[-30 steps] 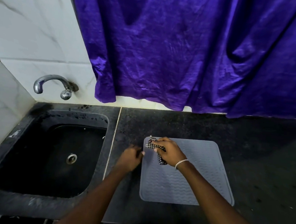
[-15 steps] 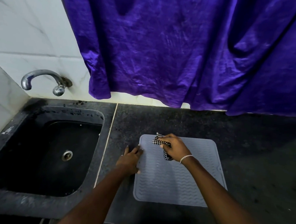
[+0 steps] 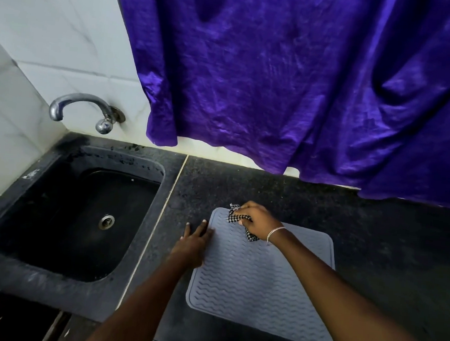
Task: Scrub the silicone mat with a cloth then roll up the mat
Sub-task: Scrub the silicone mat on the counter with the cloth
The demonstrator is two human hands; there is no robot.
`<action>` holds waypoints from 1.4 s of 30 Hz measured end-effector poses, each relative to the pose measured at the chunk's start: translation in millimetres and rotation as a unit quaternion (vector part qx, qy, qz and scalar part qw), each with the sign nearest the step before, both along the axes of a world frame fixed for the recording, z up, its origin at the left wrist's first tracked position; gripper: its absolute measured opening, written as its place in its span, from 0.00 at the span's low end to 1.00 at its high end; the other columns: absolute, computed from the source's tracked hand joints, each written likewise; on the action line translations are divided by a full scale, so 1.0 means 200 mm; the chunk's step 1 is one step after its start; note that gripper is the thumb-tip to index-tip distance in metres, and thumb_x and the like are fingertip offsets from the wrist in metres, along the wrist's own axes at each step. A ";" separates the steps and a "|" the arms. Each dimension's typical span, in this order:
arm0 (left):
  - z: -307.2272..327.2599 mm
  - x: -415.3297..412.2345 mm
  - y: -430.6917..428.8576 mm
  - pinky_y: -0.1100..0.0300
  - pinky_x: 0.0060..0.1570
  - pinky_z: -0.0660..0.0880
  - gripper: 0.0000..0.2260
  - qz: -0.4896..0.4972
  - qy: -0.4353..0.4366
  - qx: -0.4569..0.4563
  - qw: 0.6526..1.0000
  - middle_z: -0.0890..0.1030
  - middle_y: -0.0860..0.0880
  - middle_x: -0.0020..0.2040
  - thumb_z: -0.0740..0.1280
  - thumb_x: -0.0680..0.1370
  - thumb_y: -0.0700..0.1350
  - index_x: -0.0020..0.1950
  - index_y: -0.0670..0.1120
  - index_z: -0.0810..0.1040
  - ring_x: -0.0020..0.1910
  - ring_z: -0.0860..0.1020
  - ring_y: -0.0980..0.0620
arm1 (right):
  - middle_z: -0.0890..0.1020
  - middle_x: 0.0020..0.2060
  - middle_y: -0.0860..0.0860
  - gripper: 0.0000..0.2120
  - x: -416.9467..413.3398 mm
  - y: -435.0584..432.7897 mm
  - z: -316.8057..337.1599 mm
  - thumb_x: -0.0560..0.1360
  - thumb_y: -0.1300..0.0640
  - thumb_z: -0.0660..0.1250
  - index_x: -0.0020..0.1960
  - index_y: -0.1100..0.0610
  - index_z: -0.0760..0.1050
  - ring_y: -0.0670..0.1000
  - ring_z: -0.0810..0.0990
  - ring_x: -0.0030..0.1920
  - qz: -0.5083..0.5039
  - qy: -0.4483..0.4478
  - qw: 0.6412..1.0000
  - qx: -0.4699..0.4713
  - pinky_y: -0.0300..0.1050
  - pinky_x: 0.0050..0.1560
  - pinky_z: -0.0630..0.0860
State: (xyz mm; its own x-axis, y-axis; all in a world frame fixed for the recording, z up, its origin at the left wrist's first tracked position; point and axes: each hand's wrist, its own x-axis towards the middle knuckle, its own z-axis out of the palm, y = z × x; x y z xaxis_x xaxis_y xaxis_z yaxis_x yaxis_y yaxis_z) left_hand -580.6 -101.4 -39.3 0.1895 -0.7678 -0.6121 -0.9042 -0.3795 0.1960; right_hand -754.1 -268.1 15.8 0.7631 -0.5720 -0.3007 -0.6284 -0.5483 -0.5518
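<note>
the silicone mat [image 3: 261, 284] lies flat on the dark counter [image 3: 373, 247], just to the right of the sink [image 3: 76, 221], with its near edge close to the counter's front. the right hand [image 3: 259, 220] sits at the mat's far corner nearest the sink, fingers curled tight around a bunched checkered cloth [image 3: 237, 219] and pressing it onto the grey surface. the left hand [image 3: 193, 241] lies flat with fingers together and stretched out, its fingertips resting on the mat's sink-side edge as if to pin it.

the mat looks thin, soft and floppy, with wavy raised ribs; it probably weighs little and would slide on the polished counter under a hard scrub, so that pinning hand matters. it should not break or crease for good. for rolling, one short edge seems the best place to take hold, both hands pinching the rim and curling it over. silicone tends to spring open, so the roll would likely need a steady grip. the scrubbing seems barely begun, judging by the cloth at one corner.
</note>
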 end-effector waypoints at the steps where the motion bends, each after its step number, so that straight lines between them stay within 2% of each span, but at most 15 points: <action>1: 0.00 0.00 0.00 0.32 0.71 0.63 0.45 0.002 -0.003 -0.004 1.000 0.36 0.52 0.81 0.68 0.76 0.39 0.81 0.58 0.42 0.78 0.37 0.33 | 0.76 0.64 0.51 0.17 0.02 -0.01 0.01 0.79 0.60 0.68 0.68 0.55 0.78 0.53 0.75 0.65 0.010 0.004 1.000 -0.003 0.42 0.70 0.67; 7: -0.01 -0.01 -0.02 0.35 0.69 0.68 0.45 0.022 -0.015 -0.010 1.000 0.36 0.52 0.82 0.68 0.76 0.37 0.81 0.60 0.42 0.79 0.38 0.34 | 0.76 0.64 0.54 0.19 0.16 -0.08 0.07 0.78 0.61 0.68 0.68 0.54 0.77 0.56 0.76 0.64 0.125 0.041 0.990 -0.054 0.49 0.69 0.71; 12: -0.01 -0.02 -0.03 0.35 0.68 0.69 0.46 0.022 -0.026 -0.010 0.999 0.36 0.51 0.82 0.68 0.75 0.37 0.81 0.60 0.42 0.79 0.38 0.33 | 0.73 0.65 0.56 0.19 0.27 -0.03 0.06 0.80 0.61 0.65 0.70 0.53 0.75 0.59 0.73 0.65 0.220 0.084 0.964 -0.125 0.52 0.67 0.72; 14: -0.01 -0.03 -0.03 0.35 0.68 0.69 0.45 0.025 -0.026 -0.010 0.999 0.37 0.51 0.82 0.68 0.76 0.37 0.81 0.60 0.42 0.79 0.39 0.33 | 0.68 0.70 0.57 0.21 0.24 0.00 0.01 0.80 0.63 0.62 0.72 0.52 0.72 0.61 0.69 0.69 0.255 0.130 0.948 -0.143 0.54 0.68 0.72; 17: -0.01 -0.03 -0.03 0.35 0.70 0.67 0.44 0.033 -0.025 -0.009 0.999 0.37 0.51 0.82 0.68 0.76 0.38 0.81 0.60 0.44 0.79 0.39 0.34 | 0.58 0.78 0.52 0.27 0.15 -0.01 -0.05 0.80 0.66 0.60 0.75 0.47 0.67 0.63 0.58 0.77 0.264 0.171 0.942 -0.119 0.58 0.74 0.65; 19: 0.00 -0.02 -0.04 0.35 0.71 0.66 0.43 0.036 -0.024 -0.011 0.999 0.38 0.51 0.82 0.68 0.77 0.38 0.81 0.60 0.45 0.79 0.40 0.34 | 0.64 0.75 0.55 0.26 0.13 -0.06 -0.02 0.78 0.65 0.62 0.74 0.48 0.70 0.63 0.63 0.75 0.263 0.185 0.941 -0.107 0.55 0.73 0.67; 22: 0.00 -0.03 -0.04 0.35 0.71 0.65 0.44 0.033 -0.022 -0.003 0.999 0.37 0.51 0.82 0.68 0.77 0.37 0.81 0.60 0.44 0.79 0.39 0.33 | 0.78 0.61 0.58 0.18 0.20 -0.13 0.08 0.75 0.61 0.68 0.64 0.51 0.80 0.61 0.78 0.62 0.258 0.184 0.943 -0.104 0.48 0.62 0.75; 24: 0.01 -0.03 -0.04 0.34 0.72 0.63 0.44 0.029 -0.024 0.004 0.999 0.36 0.50 0.81 0.68 0.76 0.36 0.81 0.59 0.43 0.79 0.38 0.33 | 0.80 0.58 0.58 0.16 0.25 -0.14 0.12 0.75 0.59 0.69 0.63 0.51 0.81 0.60 0.79 0.60 0.249 0.156 0.949 -0.111 0.47 0.60 0.75; 27: 0.00 -0.05 -0.04 0.30 0.72 0.61 0.44 0.018 -0.021 0.009 1.000 0.35 0.50 0.81 0.67 0.77 0.36 0.82 0.56 0.41 0.78 0.37 0.31 | 0.74 0.66 0.57 0.23 0.27 -0.07 0.07 0.77 0.61 0.66 0.71 0.50 0.74 0.61 0.73 0.66 0.259 0.150 0.947 -0.117 0.51 0.68 0.68; 30: -0.01 -0.05 -0.04 0.27 0.70 0.60 0.44 -0.001 -0.019 0.002 1.000 0.32 0.55 0.80 0.66 0.77 0.38 0.81 0.54 0.38 0.77 0.35 0.31 | 0.60 0.78 0.53 0.31 0.22 -0.01 -0.03 0.78 0.66 0.63 0.76 0.44 0.65 0.64 0.58 0.77 0.247 0.178 0.948 -0.090 0.58 0.75 0.64; 33: -0.02 -0.05 -0.04 0.25 0.68 0.62 0.43 -0.021 -0.023 0.001 1.000 0.28 0.59 0.78 0.66 0.78 0.38 0.82 0.52 0.39 0.76 0.32 0.30 | 0.55 0.80 0.49 0.33 0.14 -0.03 -0.06 0.78 0.67 0.61 0.76 0.41 0.64 0.65 0.52 0.79 0.229 0.180 0.954 -0.072 0.61 0.76 0.62; 35: -0.02 -0.04 -0.05 0.24 0.66 0.61 0.42 -0.025 -0.010 0.000 1.000 0.27 0.62 0.77 0.65 0.78 0.37 0.81 0.52 0.40 0.76 0.32 0.30 | 0.62 0.77 0.53 0.29 0.14 -0.07 -0.02 0.78 0.65 0.63 0.75 0.44 0.68 0.66 0.58 0.77 0.244 0.204 0.945 -0.079 0.59 0.75 0.64; 38: -0.01 -0.05 -0.07 0.21 0.65 0.60 0.41 -0.022 -0.001 0.008 1.000 0.29 0.60 0.78 0.64 0.78 0.35 0.82 0.52 0.41 0.76 0.33 0.29 | 0.78 0.63 0.57 0.15 0.20 -0.11 0.06 0.76 0.54 0.68 0.63 0.51 0.79 0.64 0.75 0.64 0.262 0.230 0.931 -0.111 0.53 0.68 0.70; 40: -0.01 -0.05 -0.08 0.20 0.64 0.59 0.40 -0.018 0.003 0.015 1.000 0.31 0.59 0.79 0.64 0.79 0.35 0.82 0.52 0.42 0.76 0.34 0.29 | 0.80 0.60 0.58 0.14 0.25 -0.10 0.08 0.77 0.53 0.67 0.61 0.52 0.81 0.63 0.77 0.61 0.261 0.221 0.930 -0.132 0.52 0.65 0.71; 42: -0.01 -0.05 -0.08 0.20 0.63 0.59 0.40 -0.017 0.001 0.018 1.000 0.32 0.59 0.79 0.63 0.79 0.35 0.82 0.52 0.43 0.77 0.35 0.29 | 0.76 0.64 0.58 0.18 0.28 -0.07 0.07 0.78 0.56 0.65 0.67 0.53 0.77 0.63 0.73 0.65 0.253 0.192 0.939 -0.132 0.55 0.68 0.71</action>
State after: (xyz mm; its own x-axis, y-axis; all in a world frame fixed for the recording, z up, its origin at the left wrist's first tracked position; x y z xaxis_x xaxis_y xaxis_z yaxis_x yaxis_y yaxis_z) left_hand -590.8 -118.1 -41.3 0.1623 -0.7519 -0.6390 -0.9166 -0.3546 0.1845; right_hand -697.6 -282.3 30.3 0.8221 -0.2588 -0.5071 -0.3753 -0.9161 -0.1409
